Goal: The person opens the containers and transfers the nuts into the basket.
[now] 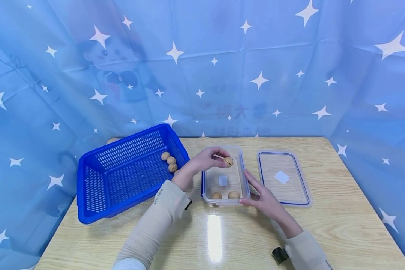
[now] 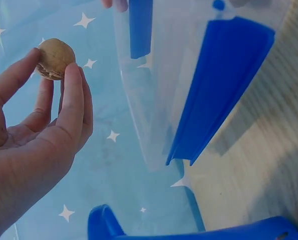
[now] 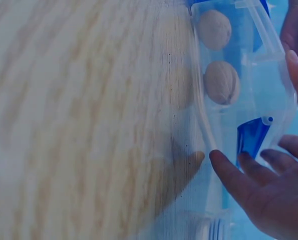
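Between thumb and fingers, my left hand (image 1: 207, 159) pinches a walnut (image 1: 228, 162) over a clear plastic food container (image 1: 225, 202). The left wrist view shows this walnut (image 2: 56, 58) gripped at the fingertips. Two more walnuts lie inside at the near end, one on the left (image 1: 216, 195) and one on the right (image 1: 234, 195). My right hand (image 1: 266, 199) rests against the container's right side, fingers spread along the wall and thumb at the near corner. In the right wrist view its fingertips are right at the wall, beside a blue clip (image 3: 252, 136).
A blue plastic basket (image 1: 82, 187) stands at the left, with several walnuts (image 1: 171, 167) along its right side. The clear lid (image 1: 296, 189) with a blue seal lies flat right of the container. Behind the wooden table (image 1: 341, 225) hangs a blue starry curtain (image 1: 290, 108).
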Demonstrator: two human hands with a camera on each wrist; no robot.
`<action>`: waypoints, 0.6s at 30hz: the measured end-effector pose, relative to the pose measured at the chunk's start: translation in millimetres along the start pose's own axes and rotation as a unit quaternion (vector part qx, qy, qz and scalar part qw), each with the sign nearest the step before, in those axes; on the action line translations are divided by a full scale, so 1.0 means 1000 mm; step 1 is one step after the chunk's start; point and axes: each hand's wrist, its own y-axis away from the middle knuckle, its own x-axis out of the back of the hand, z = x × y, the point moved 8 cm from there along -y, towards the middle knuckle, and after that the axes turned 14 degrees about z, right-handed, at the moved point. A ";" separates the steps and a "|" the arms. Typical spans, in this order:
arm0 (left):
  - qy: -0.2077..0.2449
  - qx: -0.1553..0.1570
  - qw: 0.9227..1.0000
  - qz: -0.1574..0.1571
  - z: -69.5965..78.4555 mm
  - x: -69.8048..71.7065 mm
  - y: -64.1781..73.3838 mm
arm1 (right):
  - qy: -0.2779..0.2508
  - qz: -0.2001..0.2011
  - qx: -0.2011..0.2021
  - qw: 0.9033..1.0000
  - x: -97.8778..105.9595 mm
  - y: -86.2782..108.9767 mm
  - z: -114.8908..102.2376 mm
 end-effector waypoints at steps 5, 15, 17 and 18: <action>-0.004 0.003 1.000 0.009 0.005 0.008 0.000 | 0.002 -0.001 0.001 1.000 0.000 0.000 0.000; -0.008 0.006 1.000 0.022 0.015 0.029 -0.001 | 0.006 0.002 0.005 1.000 0.000 0.000 0.001; -0.008 0.002 1.000 0.025 0.017 0.034 0.000 | 0.007 0.002 0.005 1.000 0.000 0.000 0.001; -0.007 0.002 1.000 0.028 0.019 0.036 0.000 | 0.007 0.002 0.005 1.000 0.000 0.000 0.000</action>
